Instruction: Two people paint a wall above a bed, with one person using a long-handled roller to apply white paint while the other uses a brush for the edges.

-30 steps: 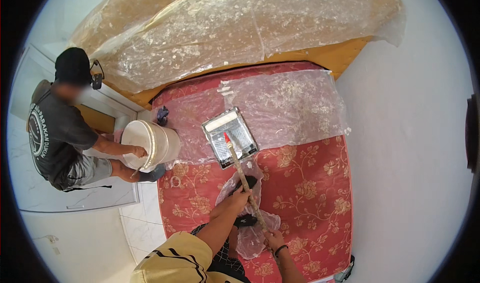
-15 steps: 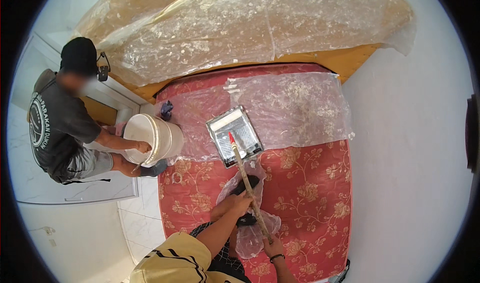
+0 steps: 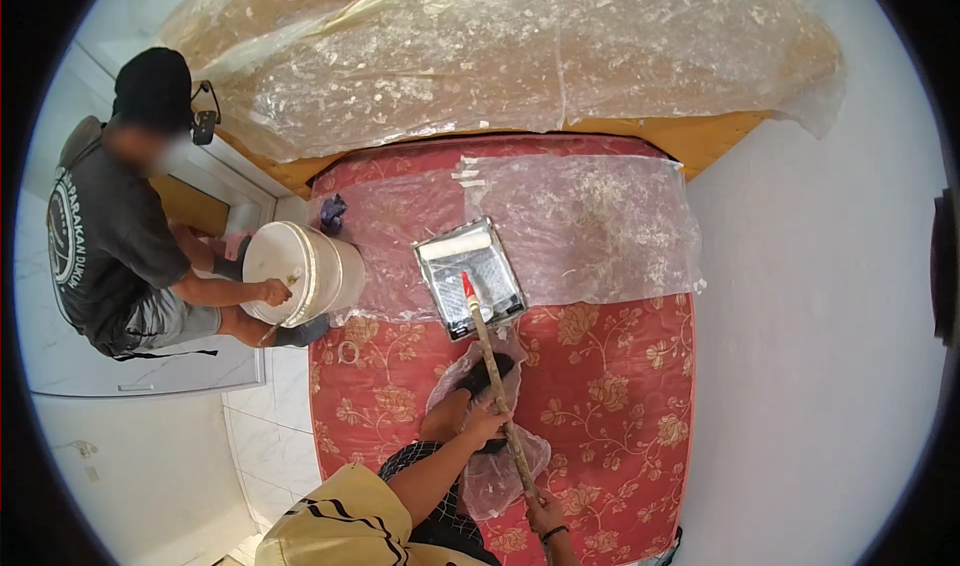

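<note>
My left hand (image 3: 485,423) is wrapped round the middle of a long, paint-spattered pole (image 3: 497,381). Lower down, my right hand (image 3: 545,513), with a dark band at its wrist, grips the same pole near its back end. A red handle (image 3: 468,284) at the far end of the pole lies over a paint tray (image 3: 500,271). Inside the tray, a white paint roller (image 3: 455,246) rests toward its far side. The tray sits tilted on clear plastic sheeting (image 3: 600,226). My feet, in dark coverings, stand on loose plastic below the tray.
A red floral mattress (image 3: 600,406) lies under me. At the left, a co-worker (image 3: 130,226) bends with a hand at a large white bucket (image 3: 345,276). A plastic-covered headboard (image 3: 480,56) stands beyond, a pale wall (image 3: 800,316) to the right. A dark crumpled cloth (image 3: 333,214) lies beside the bucket.
The view has shifted slightly. Both hands keep their hold on the pole, and the roller stays in the tray. The co-worker's hand has moved a little at the bucket.
</note>
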Demonstrator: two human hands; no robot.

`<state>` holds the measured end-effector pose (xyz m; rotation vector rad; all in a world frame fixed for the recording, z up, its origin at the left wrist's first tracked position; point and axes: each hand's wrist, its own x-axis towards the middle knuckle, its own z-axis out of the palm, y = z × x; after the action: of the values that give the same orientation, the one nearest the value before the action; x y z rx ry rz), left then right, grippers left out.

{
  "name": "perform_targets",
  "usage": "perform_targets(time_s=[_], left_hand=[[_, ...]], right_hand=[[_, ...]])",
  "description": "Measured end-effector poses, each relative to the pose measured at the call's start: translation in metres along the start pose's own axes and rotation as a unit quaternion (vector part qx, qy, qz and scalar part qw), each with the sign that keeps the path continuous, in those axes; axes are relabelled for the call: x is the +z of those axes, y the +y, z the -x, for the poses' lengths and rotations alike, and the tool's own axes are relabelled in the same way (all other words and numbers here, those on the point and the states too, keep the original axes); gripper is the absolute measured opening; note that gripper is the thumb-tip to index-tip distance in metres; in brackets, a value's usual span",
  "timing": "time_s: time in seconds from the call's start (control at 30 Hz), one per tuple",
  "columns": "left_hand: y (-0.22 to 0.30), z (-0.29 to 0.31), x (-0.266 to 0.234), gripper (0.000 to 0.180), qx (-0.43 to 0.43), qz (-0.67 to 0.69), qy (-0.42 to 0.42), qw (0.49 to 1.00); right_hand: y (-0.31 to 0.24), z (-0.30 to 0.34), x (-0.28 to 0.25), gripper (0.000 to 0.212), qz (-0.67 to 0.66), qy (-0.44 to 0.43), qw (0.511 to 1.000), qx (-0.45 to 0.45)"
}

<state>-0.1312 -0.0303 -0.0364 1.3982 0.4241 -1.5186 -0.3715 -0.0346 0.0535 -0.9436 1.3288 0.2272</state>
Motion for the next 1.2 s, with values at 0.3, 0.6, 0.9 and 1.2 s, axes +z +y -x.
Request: perform_targets(time_s=[0.3,0.6,0.9,1.2], left_hand=[[-0.016,0.040,0.010,0.047,-0.072,-0.091,-0.031,0.993],[-0.015,0.026,0.007,0.034,-0.067,-0.059,-0.035,0.995],[0.044,-0.011,-0.013,0.015,0.025,-0.076,0.000,0.997],[0.036,0.019,0.002,0.028,0.037,-0.080,0.009,0.996]], right_hand=[[0.056,0.038,-0.026,0.038,0.164,0.028,0.985,-0.042],[0.007,0.049,-0.009,0.046,0.293,0.107,0.947,-0.081],[-0.046,-0.005,0.031,0.042,0.247,0.121,0.952,-0.137],[-0.024,0.009,0.016,0.033,0.097,0.055,0.987,-0.113]])
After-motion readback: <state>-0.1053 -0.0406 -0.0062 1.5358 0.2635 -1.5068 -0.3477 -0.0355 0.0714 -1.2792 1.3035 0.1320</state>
